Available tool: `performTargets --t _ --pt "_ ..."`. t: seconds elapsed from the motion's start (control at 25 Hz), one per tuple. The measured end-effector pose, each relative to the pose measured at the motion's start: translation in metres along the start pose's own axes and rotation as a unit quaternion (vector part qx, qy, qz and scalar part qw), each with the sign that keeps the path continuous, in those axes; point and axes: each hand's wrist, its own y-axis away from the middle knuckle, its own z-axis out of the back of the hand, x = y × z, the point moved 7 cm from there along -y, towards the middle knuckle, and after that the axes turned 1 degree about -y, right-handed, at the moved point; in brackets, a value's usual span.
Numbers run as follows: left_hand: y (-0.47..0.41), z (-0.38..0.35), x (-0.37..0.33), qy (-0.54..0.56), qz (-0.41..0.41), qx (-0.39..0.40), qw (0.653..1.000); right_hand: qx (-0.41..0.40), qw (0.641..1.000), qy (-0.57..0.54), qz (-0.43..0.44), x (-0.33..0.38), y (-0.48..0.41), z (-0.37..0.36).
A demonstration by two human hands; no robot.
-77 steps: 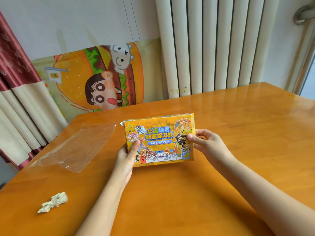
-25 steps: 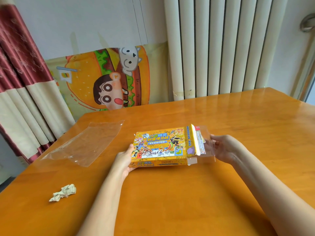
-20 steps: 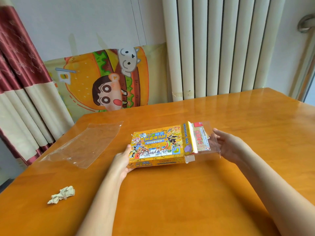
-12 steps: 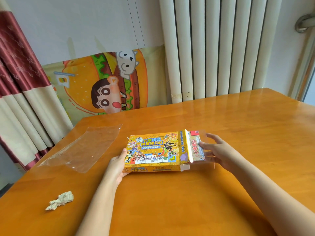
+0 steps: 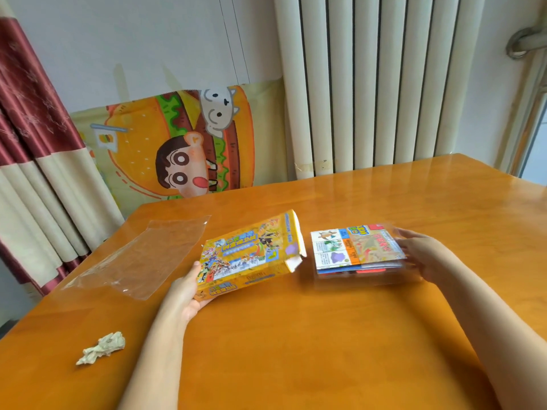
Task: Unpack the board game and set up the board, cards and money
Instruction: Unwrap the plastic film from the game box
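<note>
Nearest, front left: 1 crumpled paper wad (image 5: 100, 348), lying alone on the table (image 5: 325, 335).
2 hands in view, both busy.
Left hand (image 5: 185, 294): grips the near-left end of the game box (image 5: 248, 255), thumb on the printed top, fingers curled under.
1 box, yellow, left of table centre. It is tilted, right end raised, and the end flap there is open.
Just right of the open end, not touching it: 1 clear pack (image 5: 358, 253) of game contents, fully outside the box. Printed sheet on top, red and blue pieces under it; piece count can't be told.
Right hand (image 5: 426, 255): holds the pack's right end, fingers laid over its top edge. It is motion-blurred and the thumb is not visible.
Further left: 1 flat clear plastic sheet (image 5: 142, 255), well apart from the box.
Behind the table: 1 burger cartoon poster (image 5: 177, 143), 1 white radiator (image 5: 379, 84), 1 red-and-cream curtain (image 5: 35, 143) at far left.
</note>
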Motion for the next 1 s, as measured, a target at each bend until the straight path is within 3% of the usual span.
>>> performTargets --t 0.2,0.36,0.48,0.52,0.6,0.72,0.8,0.88,1.0 --pt "-0.002 0.005 -0.006 0.031 0.0 0.012 0.999 -0.026 0.999 0.016 0.016 -0.001 -0.006 0.016" --pt "-0.007 0.002 -0.001 0.041 0.014 0.023 0.999 -0.018 0.98 0.177 0.091 0.015 0.009 -0.003" --pt "-0.009 0.001 -0.002 0.07 0.021 0.027 0.997 -0.029 0.898 0.416 0.144 0.019 0.015 -0.022" --pt "-0.008 0.0 -0.004 0.084 0.022 0.032 0.996 -0.052 0.872 0.448 0.19 0.026 0.02 -0.028" --pt "-0.005 -0.001 -0.01 0.117 0.013 0.042 0.992 -0.035 0.861 0.403 0.309 0.039 0.041 -0.046" --pt "-0.01 0.004 -0.024 0.181 -0.027 0.037 0.982 0.134 0.809 0.395 0.414 0.035 0.077 -0.089" --pt "-0.015 0.012 -0.03 0.221 -0.044 0.017 0.974 0.215 0.743 0.468 0.427 0.017 0.087 -0.115" --pt "-0.021 0.022 -0.035 0.241 -0.049 -0.008 0.969 0.238 0.691 0.544 0.413 0.001 0.085 -0.124" --pt "-0.034 0.048 -0.047 0.258 -0.058 -0.066 0.962 0.219 0.683 0.582 0.382 -0.005 0.079 -0.123"
